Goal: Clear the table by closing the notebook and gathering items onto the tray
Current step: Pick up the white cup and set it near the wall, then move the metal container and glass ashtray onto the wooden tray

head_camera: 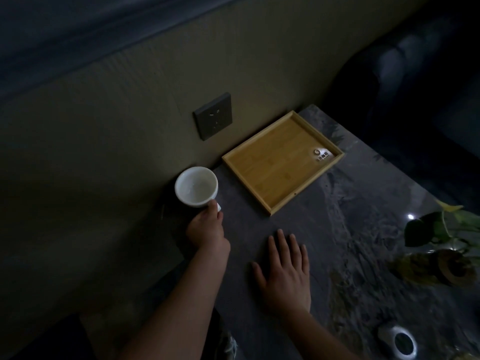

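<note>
Fingers of our left hand (206, 228) curl round the handle of the mug (196, 187), thumb on top, pinching it at the near side of the rim; mug looks empty, mouth up, and seems held at or just off the left edge of the table (363, 229), close to the wall. Whether its base touches anything we cannot tell in this dim light. Our right hand (285, 268) lies flat on the table, fingers spread, holding nothing. Tray (270, 203) sits to the right and farther off from the mug, one corner pointing back toward us, long axis running from near-left to far-right along the wall; a small white label near its far-right corner, otherwise bare. No notebook in view. We judge the next move as a short carry right and away, over the tray's near-left rim. Left hand already has the mug and is the nearer one. A plant (446, 224) at right stands well apart from that path.
</note>
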`<state>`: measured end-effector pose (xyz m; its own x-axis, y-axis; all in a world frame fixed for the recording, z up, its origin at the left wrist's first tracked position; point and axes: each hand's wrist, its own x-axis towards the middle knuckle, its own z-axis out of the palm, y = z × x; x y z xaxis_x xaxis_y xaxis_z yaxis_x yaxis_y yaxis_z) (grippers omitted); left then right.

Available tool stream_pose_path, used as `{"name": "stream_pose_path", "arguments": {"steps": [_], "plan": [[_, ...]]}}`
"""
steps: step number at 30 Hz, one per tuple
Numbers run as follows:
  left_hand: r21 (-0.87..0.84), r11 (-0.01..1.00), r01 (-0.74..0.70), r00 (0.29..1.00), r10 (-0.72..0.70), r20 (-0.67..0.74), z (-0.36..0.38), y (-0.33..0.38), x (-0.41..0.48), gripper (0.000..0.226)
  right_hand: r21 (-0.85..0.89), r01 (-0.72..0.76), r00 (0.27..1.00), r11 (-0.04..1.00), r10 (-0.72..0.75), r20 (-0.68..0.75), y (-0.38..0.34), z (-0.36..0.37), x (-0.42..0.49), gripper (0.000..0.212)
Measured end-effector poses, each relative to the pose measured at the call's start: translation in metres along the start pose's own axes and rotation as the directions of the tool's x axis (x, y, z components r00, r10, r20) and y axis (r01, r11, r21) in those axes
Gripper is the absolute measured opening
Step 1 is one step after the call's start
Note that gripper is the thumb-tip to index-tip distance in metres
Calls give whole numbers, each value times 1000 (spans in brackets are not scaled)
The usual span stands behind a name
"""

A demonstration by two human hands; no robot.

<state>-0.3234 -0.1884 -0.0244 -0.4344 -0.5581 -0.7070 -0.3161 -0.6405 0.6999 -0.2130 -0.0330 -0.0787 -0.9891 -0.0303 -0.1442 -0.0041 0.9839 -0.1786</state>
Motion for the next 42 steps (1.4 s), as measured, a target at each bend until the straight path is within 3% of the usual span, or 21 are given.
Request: {"name": "stream_pose_path", "arguments": {"steps": [5, 12, 14, 16, 19, 21, 24, 26, 28, 31, 35, 42], "plan": [[25, 999, 36, 999, -36, 14, 2, 4, 1, 9, 8, -5, 1000, 1000, 5, 25, 0, -3, 0, 79], [50, 997, -58, 998, 56, 37, -3, 2, 2, 5, 19, -8, 1000, 1000, 8, 24, -1, -4, 0, 79], [131, 985, -110, 992, 100, 82, -10, -3, 1, 5, 21, -5, 1000, 1000, 4, 16, -1, -4, 0, 78], [248, 958, -143, 987, 120, 104, -23, -13, -2, 20, 33, -1, 1000, 999, 1, 12, -1, -4, 0, 78], [496, 821, -281, 956, 197, 216, -44, -27, -12, 25, 52, 2, 999, 999, -4, 39, -2, -7, 0, 77], [652, 567, -503, 859, 247, 448, -56, -32, -21, 24, 91, 6, 997, 996, -13, 70, -2, -12, 1, 76], [537, 142, -832, 555, 209, 805, -67, -35, -36, 29, 181, 31, 995, 983, -48, 92, 4, -27, 4, 66], [391, -19, -920, 386, 115, 915, -69, -35, -48, 33, 242, 26, 998, 970, -41, 57, 12, -42, -3, 53], [262, -120, -957, 262, 23, 965, -66, -37, -61, 36, 313, -33, 998, 949, 49, -43, 23, -55, -21, 43], [120, -170, -978, 135, -81, 987, -58, -50, -82, 38, 424, -182, 947, 887, 273, -166, 43, -68, -64, 37], [-14, -151, -988, 13, -178, 984, -48, -75, -113, 37, 517, -386, 812, 764, 548, -202, 80, -77, -128, 28], [-123, -129, -984, -74, -336, 939, -29, -130, -160, 37, 659, -598, 561, 456, 826, -62, 153, -86, -214, 23]]}}
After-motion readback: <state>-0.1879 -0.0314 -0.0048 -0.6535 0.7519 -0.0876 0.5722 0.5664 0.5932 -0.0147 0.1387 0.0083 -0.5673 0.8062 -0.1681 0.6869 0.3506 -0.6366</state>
